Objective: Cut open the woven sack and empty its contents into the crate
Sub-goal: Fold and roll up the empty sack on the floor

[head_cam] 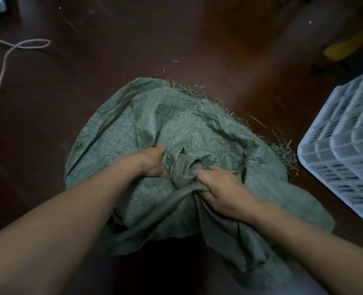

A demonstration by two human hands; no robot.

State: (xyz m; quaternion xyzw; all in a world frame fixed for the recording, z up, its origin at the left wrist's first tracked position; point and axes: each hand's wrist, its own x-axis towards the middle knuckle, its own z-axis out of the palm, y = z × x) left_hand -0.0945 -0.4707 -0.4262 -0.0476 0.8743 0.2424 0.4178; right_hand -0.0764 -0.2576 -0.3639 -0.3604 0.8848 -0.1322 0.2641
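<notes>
The green woven sack lies crumpled on the dark wooden floor, its frayed edge beyond the hands, open boards past it. A white slatted crate stands right of the right hand, just beside the sack's fringe; a pale cord loops far to the left. The left hand and right hand each clench a bunch of sack fabric, close together

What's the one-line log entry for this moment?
woven sack: crumpled on floor, far edge frayed | left hand: grips bunched fabric | right hand: grips bunched fabric | white crate: right of sack
</notes>
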